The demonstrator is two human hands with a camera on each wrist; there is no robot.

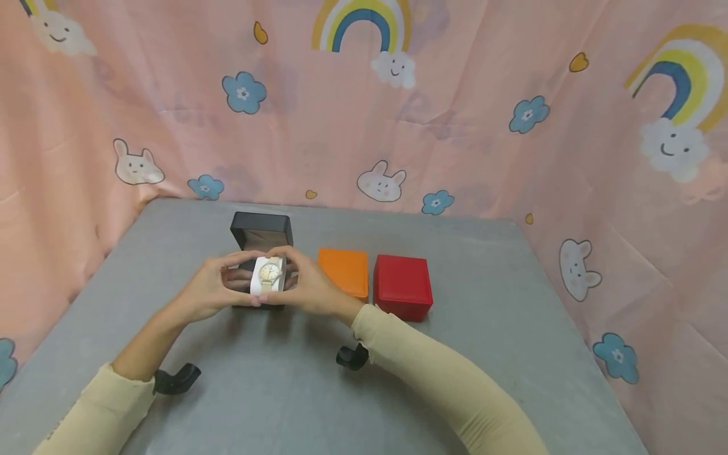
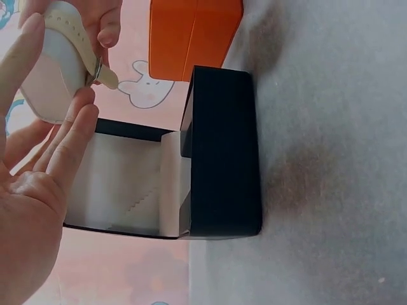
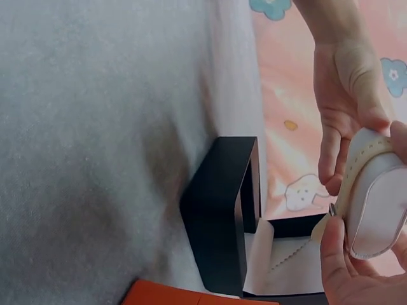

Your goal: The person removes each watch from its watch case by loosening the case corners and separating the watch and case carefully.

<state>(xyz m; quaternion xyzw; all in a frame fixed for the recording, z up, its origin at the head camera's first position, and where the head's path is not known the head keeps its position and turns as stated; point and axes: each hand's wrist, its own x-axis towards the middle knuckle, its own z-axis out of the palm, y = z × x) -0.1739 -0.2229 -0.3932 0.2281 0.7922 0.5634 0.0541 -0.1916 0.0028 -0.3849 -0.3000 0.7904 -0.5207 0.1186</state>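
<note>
A wristwatch [image 1: 270, 273] with a pale dial and cream strap is wrapped round a white cushion [image 2: 54, 67]. My left hand [image 1: 207, 287] holds the left side of the cushion between thumb and fingers. At the opposite side, my right hand [image 1: 307, 284] grips it, with fingertips near the strap's buckle in the right wrist view. Watch and cushion are held up over a black watch box [image 1: 261, 227], whose lid stands raised at the back. A pale lining shows inside the box [image 2: 226, 152] in the left wrist view. In the head view my hands hide much of its base.
Right of the black box stand an orange box [image 1: 344, 270] and a red box [image 1: 402, 281], both closed, on the grey tabletop [image 1: 296, 392]. A pink patterned curtain [image 1: 318, 126] hangs behind and beside the table.
</note>
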